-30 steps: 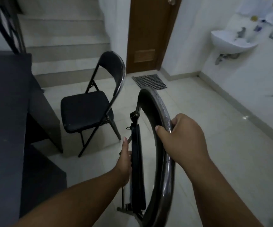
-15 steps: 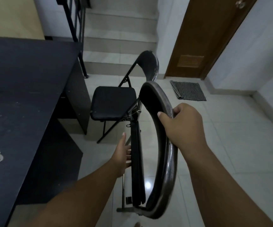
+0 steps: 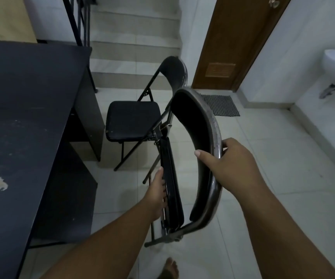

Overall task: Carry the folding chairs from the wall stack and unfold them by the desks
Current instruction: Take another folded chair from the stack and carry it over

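Mid-frame over glossy pale tiles (image 3: pixel 273 158), the right hand (image 3: pixel 233 168) wraps the folded chair (image 3: pixel 190 121) by its curved chrome rail (image 3: pixel 215 127). The left hand (image 3: pixel 158 190) lies along the flat padded seat (image 3: pixel 171 178), thumb straight, fingers half hidden, grip unclear. An open chair (image 3: pixel 132 117) stands just above it, beside the matte dark desk (image 3: pixel 21 117) at left.

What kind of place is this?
Probably an indoor hallway used as a work area: tiled stairs rise at the back, a wooden door stands beside them, and a dark desk sits on the left.

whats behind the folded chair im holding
An unfolded chair beside the desk, and a floor mat. The folded chair covers some of its legs.
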